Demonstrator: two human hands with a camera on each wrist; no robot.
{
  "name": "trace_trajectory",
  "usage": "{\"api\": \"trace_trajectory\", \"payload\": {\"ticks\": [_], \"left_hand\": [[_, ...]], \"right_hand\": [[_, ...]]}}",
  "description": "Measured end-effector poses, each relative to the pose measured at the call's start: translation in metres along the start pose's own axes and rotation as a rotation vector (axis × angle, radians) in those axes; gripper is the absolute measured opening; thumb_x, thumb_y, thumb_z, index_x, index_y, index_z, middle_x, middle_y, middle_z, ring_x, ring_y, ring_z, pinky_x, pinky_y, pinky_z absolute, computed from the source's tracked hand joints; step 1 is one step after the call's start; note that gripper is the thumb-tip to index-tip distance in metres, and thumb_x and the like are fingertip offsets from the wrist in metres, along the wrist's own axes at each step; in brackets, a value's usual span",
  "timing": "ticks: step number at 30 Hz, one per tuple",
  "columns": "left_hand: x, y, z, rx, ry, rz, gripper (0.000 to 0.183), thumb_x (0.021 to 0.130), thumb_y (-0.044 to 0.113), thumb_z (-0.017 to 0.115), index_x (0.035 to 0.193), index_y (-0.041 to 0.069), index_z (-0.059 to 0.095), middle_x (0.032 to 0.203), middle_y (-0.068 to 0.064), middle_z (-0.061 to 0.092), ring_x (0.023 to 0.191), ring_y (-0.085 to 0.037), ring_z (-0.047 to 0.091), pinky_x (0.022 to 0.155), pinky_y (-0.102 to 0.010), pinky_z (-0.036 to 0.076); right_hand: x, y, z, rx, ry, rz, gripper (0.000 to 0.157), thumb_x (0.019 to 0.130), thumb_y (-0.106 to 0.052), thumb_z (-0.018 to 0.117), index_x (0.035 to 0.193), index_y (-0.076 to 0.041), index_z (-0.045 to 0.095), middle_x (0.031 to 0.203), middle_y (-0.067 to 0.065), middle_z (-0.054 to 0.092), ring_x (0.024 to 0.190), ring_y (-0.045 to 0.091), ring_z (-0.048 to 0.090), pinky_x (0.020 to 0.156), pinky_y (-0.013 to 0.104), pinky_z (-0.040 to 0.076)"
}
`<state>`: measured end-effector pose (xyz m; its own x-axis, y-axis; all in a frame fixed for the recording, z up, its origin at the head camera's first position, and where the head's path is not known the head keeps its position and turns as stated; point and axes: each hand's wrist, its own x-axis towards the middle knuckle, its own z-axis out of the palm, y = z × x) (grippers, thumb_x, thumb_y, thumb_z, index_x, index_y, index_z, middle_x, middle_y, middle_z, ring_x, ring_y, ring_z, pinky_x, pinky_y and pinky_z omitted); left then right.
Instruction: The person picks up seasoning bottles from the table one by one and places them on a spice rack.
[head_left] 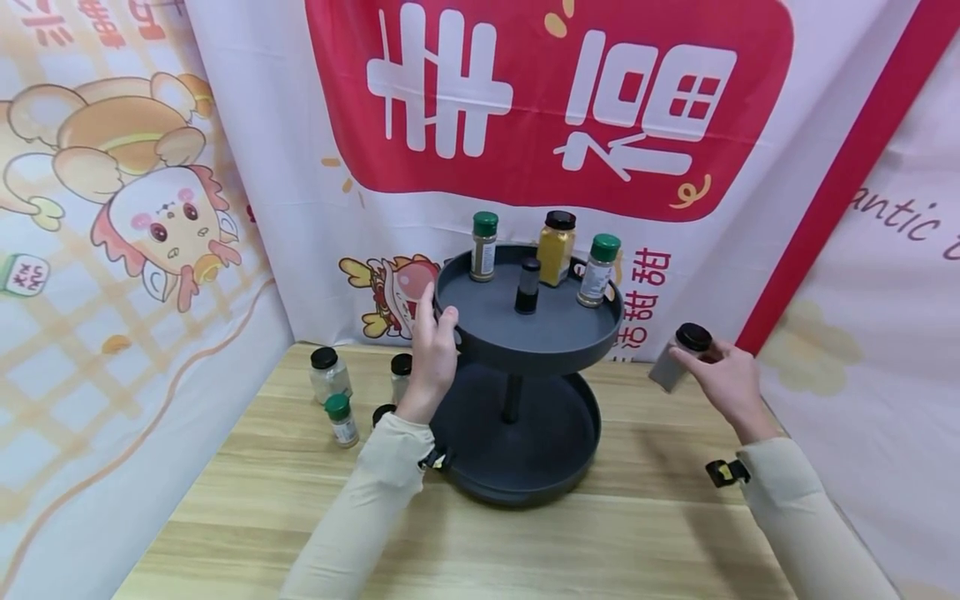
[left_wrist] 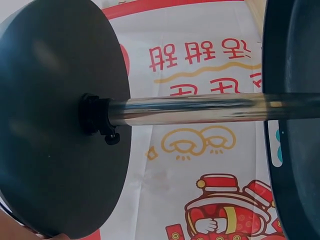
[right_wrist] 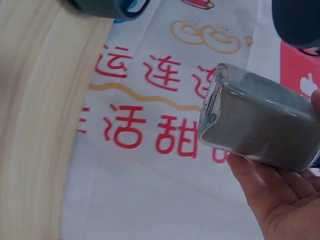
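Note:
A dark grey two-tier turntable rack (head_left: 517, 358) stands on the wooden table. My left hand (head_left: 432, 354) touches the left rim of its upper tier, fingers fairly straight; in the left wrist view only a bit of that hand (left_wrist: 22, 231) shows at the tier's edge. To the right of the rack, my right hand (head_left: 731, 385) grips a square clear spice jar (head_left: 667, 371) with a black lid, raised and tilted. Greyish-brown powder fills the jar (right_wrist: 265, 120) in the right wrist view. On the upper tier stand two green-capped shakers (head_left: 483, 250), a yellow spice jar (head_left: 555, 254) and a small black-capped bottle (head_left: 528, 287).
Left of the rack, on the table (head_left: 247, 500), are a black-lidded jar (head_left: 330, 379), a green-capped shaker (head_left: 342, 423) and further black-lidded jars (head_left: 401, 375), partly behind my left arm. The lower tier (head_left: 517, 467) shows its bare floor. A printed cloth (head_left: 300, 208) hangs behind.

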<state>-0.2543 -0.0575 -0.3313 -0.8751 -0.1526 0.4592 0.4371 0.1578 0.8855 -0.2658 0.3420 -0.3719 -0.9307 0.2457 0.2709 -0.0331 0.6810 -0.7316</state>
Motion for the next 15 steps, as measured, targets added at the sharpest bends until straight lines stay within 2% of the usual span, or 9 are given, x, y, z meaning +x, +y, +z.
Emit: {"api": "trace_trajectory", "payload": {"ticks": [7, 10, 15], "left_hand": [[-0.004, 0.002, 0.002, 0.006, 0.022, -0.009, 0.059, 0.099, 0.027, 0.037, 0.151, 0.009, 0.018, 0.155, -0.006, 0.017, 0.139, -0.016, 0.017, 0.113, -0.040, 0.015], [-0.004, 0.002, 0.002, 0.007, 0.026, -0.009, 0.058, 0.099, 0.026, 0.038, 0.151, 0.009, 0.018, 0.155, -0.007, 0.017, 0.139, -0.016, 0.017, 0.113, -0.041, 0.015], [0.000, 0.003, 0.002, -0.024, 0.017, -0.034, 0.057, 0.100, 0.027, 0.036, 0.151, 0.009, 0.018, 0.155, -0.006, 0.018, 0.139, -0.016, 0.018, 0.112, -0.038, 0.017]], "right_hand": [[-0.003, -0.018, -0.003, 0.014, -0.022, -0.018, 0.077, 0.078, -0.062, 0.064, 0.124, 0.000, 0.059, 0.115, 0.023, 0.063, 0.101, 0.031, 0.056, 0.077, 0.042, 0.047], [-0.005, -0.023, -0.005, 0.019, -0.036, -0.019, 0.078, 0.079, -0.062, 0.063, 0.126, 0.000, 0.058, 0.117, 0.023, 0.061, 0.104, 0.033, 0.055, 0.081, 0.048, 0.047], [-0.008, -0.034, -0.008, 0.009, -0.017, -0.040, 0.074, 0.078, -0.063, 0.064, 0.120, -0.002, 0.062, 0.112, 0.022, 0.064, 0.099, 0.031, 0.056, 0.076, 0.042, 0.047]]}}
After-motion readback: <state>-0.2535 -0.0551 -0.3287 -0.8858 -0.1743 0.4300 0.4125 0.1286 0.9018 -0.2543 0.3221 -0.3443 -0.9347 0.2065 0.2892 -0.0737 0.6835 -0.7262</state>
